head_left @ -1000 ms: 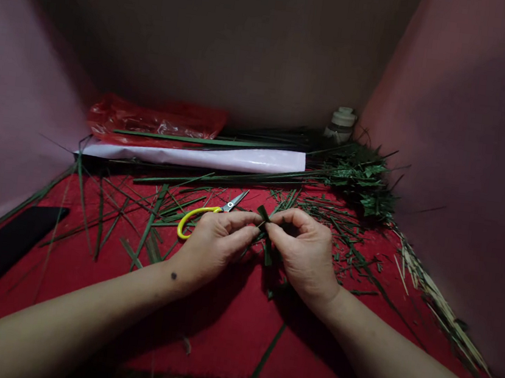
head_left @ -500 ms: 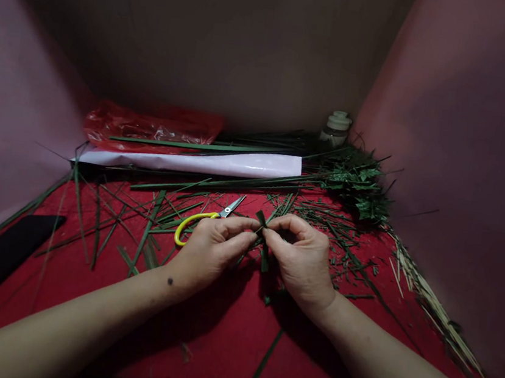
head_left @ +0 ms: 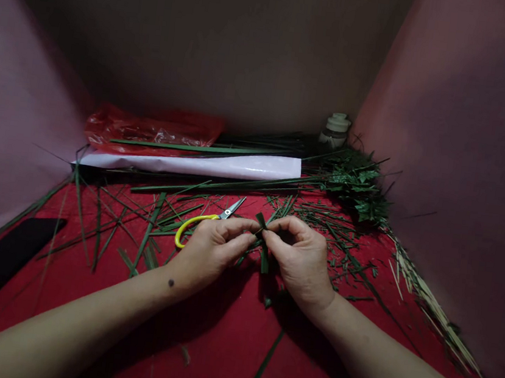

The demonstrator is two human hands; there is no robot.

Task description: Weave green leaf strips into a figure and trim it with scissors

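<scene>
Right, you're pinching a narrow dark green folded leaf strip (head_left: 263, 245) between both hands, just above the red cloth-covered table (head_left: 216, 332). Left hand (head_left: 212, 248) is pressing thumb and forefinger together on the fold; right hand (head_left: 301, 262) is gripping it the same way from the opposite side, probably bracing the crease. Both grips are meeting at the strip's top. Yellow-handled scissors (head_left: 205, 223) are lying just behind your left knuckles, near enough to grab.
</scene>
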